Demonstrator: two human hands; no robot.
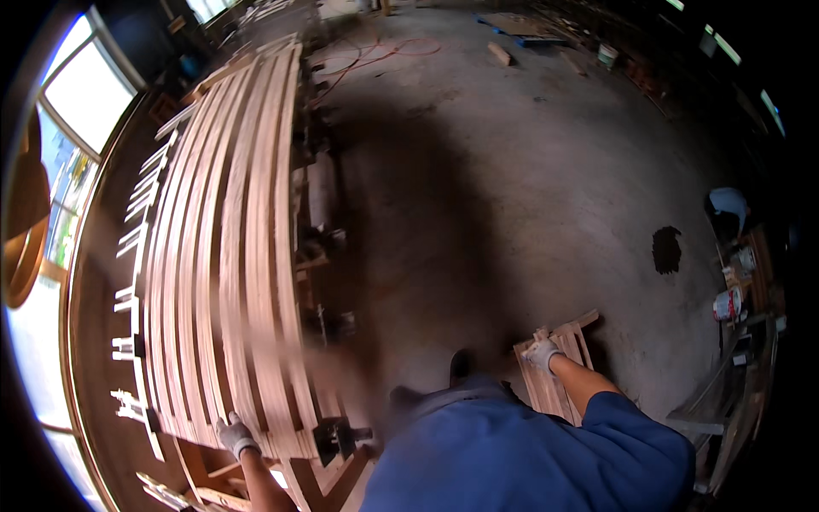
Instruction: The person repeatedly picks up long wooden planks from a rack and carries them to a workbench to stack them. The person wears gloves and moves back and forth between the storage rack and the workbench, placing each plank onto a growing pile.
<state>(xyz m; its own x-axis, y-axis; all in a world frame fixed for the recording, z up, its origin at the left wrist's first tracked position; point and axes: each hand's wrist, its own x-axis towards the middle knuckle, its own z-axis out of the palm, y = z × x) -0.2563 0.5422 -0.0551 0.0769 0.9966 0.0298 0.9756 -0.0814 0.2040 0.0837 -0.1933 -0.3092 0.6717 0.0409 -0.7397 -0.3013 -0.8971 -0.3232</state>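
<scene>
At the near end of a long rack of wooden strips (205,256), my left hand (235,433), in a pale glove, rests against the strip ends. Its fingers look extended and apart, though their tips are small in the picture. Down to my right, my gloved right hand (541,352) is closed at the upper end of a wooden strip (546,388). That strip lies among several others in a low stack, and a short crosswise wooden piece (577,322) lies at the far end. My fingers partly hide the strip's end.
Metal clamp bars (136,299) stick out along the rack's left side, and a dark clamp (334,437) sits at its near right corner. Concrete floor (546,196) spreads to the right, with a dark patch (666,249). A white bucket (727,304) stands by the right-hand clutter.
</scene>
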